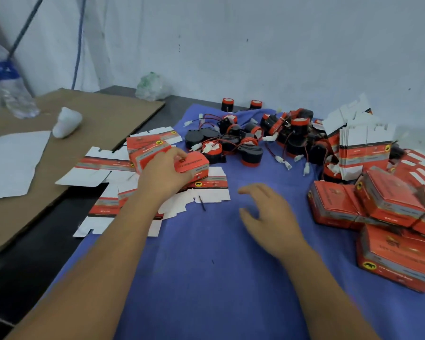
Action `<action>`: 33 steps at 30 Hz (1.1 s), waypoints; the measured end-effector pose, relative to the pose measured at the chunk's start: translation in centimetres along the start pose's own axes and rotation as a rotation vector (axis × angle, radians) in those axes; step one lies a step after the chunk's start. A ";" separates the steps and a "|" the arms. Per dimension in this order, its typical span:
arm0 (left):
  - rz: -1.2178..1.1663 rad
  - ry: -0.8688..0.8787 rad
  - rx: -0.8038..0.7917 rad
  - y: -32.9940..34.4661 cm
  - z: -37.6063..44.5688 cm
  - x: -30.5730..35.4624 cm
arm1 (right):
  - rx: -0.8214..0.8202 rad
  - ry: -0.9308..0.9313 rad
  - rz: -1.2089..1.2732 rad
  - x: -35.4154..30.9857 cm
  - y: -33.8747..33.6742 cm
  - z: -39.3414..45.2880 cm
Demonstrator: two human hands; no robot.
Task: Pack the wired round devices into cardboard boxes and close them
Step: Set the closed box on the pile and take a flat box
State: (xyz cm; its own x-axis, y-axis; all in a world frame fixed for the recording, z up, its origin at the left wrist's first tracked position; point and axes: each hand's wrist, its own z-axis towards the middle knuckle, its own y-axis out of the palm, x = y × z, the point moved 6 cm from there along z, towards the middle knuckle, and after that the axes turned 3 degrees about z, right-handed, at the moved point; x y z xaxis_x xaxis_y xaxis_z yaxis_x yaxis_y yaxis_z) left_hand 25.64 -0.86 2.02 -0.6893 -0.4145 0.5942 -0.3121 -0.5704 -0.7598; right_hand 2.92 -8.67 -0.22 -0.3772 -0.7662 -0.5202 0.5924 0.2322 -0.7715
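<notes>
My left hand (166,171) grips a closed red cardboard box (194,164) at the left of the blue cloth, beside another red box (149,153). My right hand (268,214) hovers over the blue cloth with fingers spread and relaxed, holding nothing. A heap of black and red round devices (250,141) with red wires and white plugs lies at the back of the cloth. Flat unfolded boxes (106,165) lie under and left of my left hand.
Several closed red boxes (378,209) are piled at the right edge. A stack of flat box blanks (363,146) stands behind them. A brown cardboard sheet (103,114) with a plastic bottle (10,84) and a white lump (66,122) lies at the left. A wall is behind.
</notes>
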 end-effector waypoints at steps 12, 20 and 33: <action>-0.002 0.364 0.017 3.4 -2.6 5.7 | -0.158 -0.129 -0.257 -2.5 3.4 0.9; 0.261 0.205 -0.052 5.2 -1.9 4.4 | -0.052 0.092 -0.038 2.0 -0.2 0.4; -0.097 -0.034 -0.064 8.4 -4.2 8.4 | -0.041 0.125 -0.115 3.1 -1.5 0.1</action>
State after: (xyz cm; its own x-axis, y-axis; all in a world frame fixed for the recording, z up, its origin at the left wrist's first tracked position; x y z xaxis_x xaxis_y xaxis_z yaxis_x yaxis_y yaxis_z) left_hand 14.44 -6.17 -0.47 -0.6314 -0.3840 0.6737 -0.4183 -0.5629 -0.7129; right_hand 0.90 -11.42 -0.62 -0.5275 -0.7095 -0.4674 0.5119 0.1737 -0.8413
